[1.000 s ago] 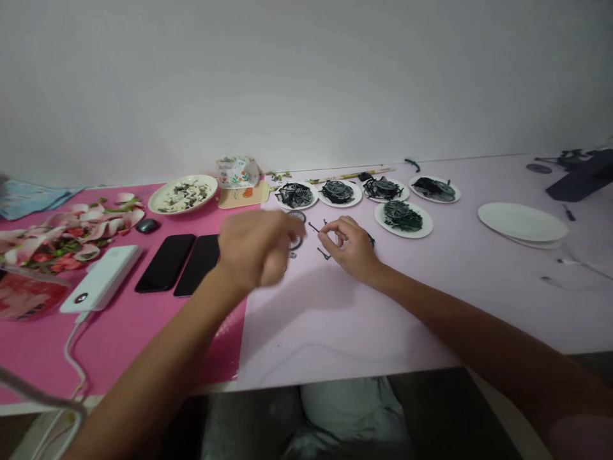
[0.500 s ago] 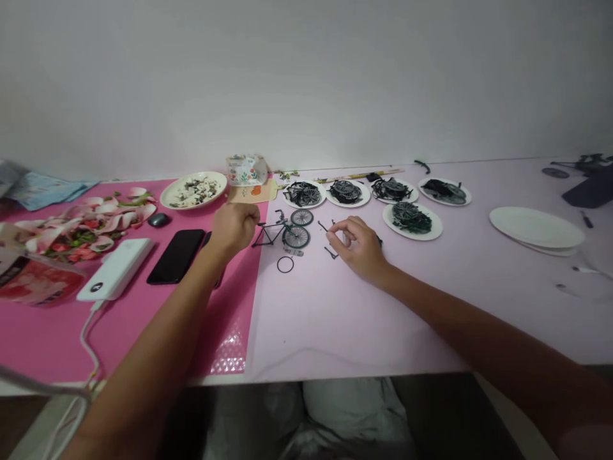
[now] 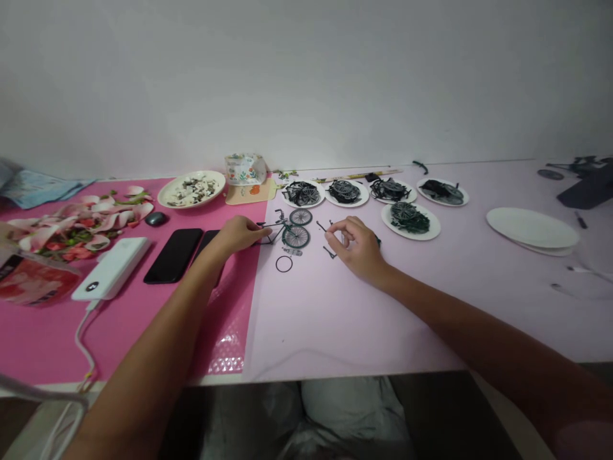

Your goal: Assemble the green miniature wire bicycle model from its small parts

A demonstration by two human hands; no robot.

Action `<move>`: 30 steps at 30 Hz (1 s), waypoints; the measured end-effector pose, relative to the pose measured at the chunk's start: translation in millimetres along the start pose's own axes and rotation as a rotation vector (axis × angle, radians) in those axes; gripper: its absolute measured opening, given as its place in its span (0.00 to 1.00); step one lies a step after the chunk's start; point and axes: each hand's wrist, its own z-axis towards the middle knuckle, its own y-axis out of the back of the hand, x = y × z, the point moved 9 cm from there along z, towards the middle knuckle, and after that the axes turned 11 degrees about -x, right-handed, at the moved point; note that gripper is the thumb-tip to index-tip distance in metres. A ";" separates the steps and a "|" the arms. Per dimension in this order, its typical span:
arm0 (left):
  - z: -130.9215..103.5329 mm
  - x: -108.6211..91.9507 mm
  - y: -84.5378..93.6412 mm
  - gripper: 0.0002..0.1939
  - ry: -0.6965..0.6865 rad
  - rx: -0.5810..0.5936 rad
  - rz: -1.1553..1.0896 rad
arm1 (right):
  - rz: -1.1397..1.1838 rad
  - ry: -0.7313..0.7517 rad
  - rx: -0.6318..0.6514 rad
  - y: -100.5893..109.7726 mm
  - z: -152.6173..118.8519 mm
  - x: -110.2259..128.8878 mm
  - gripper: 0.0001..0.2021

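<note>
A small dark green model bicycle (image 3: 286, 232) stands on the pale pink table (image 3: 364, 319), with only one wheel on its frame. My left hand (image 3: 239, 233) pinches its wheelless end. A loose wheel (image 3: 301, 216) lies just behind it and a black tyre ring (image 3: 284, 264) lies in front. My right hand (image 3: 355, 246) rests on the table to the bicycle's right, fingers curled over small black parts (image 3: 326, 252); whether it grips one I cannot tell.
Several white plates of dark bicycle parts (image 3: 405, 218) line the back. Empty plates (image 3: 531, 228) sit far right. On the magenta mat (image 3: 143, 313) lie two phones (image 3: 173, 254), a white power bank (image 3: 111, 267) with cable, petals (image 3: 76, 225) and a dish (image 3: 192, 189).
My left hand swept left off the bicycle, then dropped lower and took hold of its wheelless end. My right hand barely moved.
</note>
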 end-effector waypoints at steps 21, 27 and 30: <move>-9.9 -27.4 -31.6 0.17 0.067 0.313 -0.937 | 0.007 -0.049 -0.043 3.1 -0.9 -6.9 0.04; -31.8 -58.5 -60.2 0.24 -0.001 0.400 -1.180 | 0.036 -0.050 -0.067 4.8 -0.7 -9.0 0.06; -43.0 -72.4 -69.1 0.27 -0.055 0.359 -1.207 | 0.052 -0.048 -0.032 1.2 -1.4 -9.3 0.06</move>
